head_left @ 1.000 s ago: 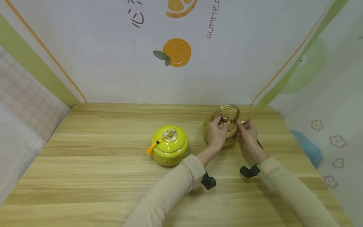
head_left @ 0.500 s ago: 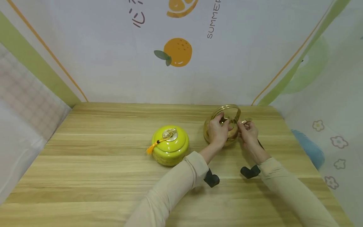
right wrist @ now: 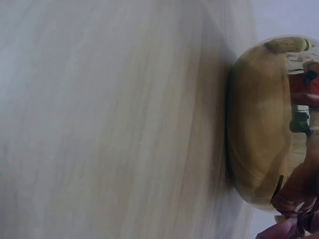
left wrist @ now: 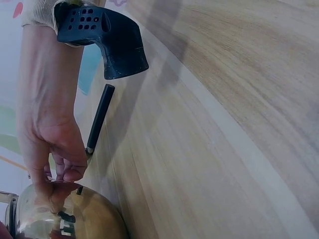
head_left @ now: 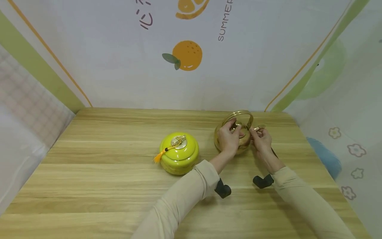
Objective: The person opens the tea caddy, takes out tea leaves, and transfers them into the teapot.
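A polished brass teapot (head_left: 219,142) with an arched handle (head_left: 250,119) stands upright at the table's back right. Over its top, my left hand (head_left: 229,139) pinches the lid (head_left: 241,130) between thumb and fingers; the lid lies on the pot's opening, partly covered by the hand. Beside the pot's right side, my right hand (head_left: 262,142) pinches a slim utensil with a dark rod handle (left wrist: 101,117) and a brass-coloured end (head_left: 259,127). Its exact kind cannot be told. The right fingertips are close to the pot wall in the left wrist view (left wrist: 65,172).
A round yellow-green lidded jar (head_left: 179,162) with an orange tassel (head_left: 159,157) stands left of the teapot. Both sit on a wooden table (head_left: 98,172) with printed cloth (head_left: 134,76) hung behind and at the sides. Black wrist camera mounts (head_left: 222,189) hang under both sleeves.
The teapot lid was tilted with a dark gap showing; it now lies flatter on the opening under my left hand. The right hand has hardly moved.
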Tool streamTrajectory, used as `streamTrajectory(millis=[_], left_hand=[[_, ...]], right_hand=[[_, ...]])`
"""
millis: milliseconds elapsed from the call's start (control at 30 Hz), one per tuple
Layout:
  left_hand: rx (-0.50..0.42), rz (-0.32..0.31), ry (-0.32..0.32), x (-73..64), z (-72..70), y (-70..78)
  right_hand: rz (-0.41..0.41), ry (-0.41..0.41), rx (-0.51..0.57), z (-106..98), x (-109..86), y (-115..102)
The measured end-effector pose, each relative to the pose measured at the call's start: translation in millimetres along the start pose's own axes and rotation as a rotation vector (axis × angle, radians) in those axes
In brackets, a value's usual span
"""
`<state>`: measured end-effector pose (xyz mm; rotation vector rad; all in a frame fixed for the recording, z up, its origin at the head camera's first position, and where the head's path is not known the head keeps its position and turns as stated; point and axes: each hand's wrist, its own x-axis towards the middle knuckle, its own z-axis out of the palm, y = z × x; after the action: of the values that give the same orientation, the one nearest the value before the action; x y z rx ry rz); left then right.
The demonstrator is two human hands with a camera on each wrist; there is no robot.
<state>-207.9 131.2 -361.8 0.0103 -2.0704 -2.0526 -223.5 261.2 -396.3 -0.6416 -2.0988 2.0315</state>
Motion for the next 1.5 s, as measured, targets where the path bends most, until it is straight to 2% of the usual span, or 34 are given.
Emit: streamTrajectory(millis=[133, 367, 467, 600, 800, 1000, 1200, 1333, 1500], left_hand=[[0.001, 0.006, 0.005, -0.5, -0.9, -1.7], [-0.067, 0.024, 0.011, -0.5, -1.2, -3.6], [-0.068, 0.031, 0.016, -1.0, -1.2, -4.2], [-0.072, 0.013, -0.001, -4.0, -2.9, -4.0], [-0.167, -0.027, -0.121, -15.7, -13.7, -0.9], [-0.163, -0.042, -0.29, -31.8, -35.7, -1.5], [-0.066, -0.028, -0.43, -48.2, -59.3, -3.5], [0.008, -0.032, -0.466, -56.3, -70.0, -8.9], [0.134, -0.046, -0.486, -59.6, -76.7, -22.4]], right_hand=[[0.003, -0.006, 0.01, 0.5, -1.2, 0.9], [0.0, -0.017, 0.045, 2.4, -1.4, 2.8], [0.0, -0.02, 0.063, 3.2, -1.6, 3.5], [0.019, -0.021, 0.074, 3.3, -1.7, 4.7], [0.035, -0.031, 0.075, 1.3, -3.4, 5.1], [0.004, -0.042, 0.044, -0.6, -2.4, 4.9], [0.0, -0.037, 0.043, -1.2, 0.3, 2.1], [0.006, -0.03, 0.039, -0.9, 0.6, -0.4], [0.005, -0.014, 0.064, 0.3, 0.9, -1.1]])
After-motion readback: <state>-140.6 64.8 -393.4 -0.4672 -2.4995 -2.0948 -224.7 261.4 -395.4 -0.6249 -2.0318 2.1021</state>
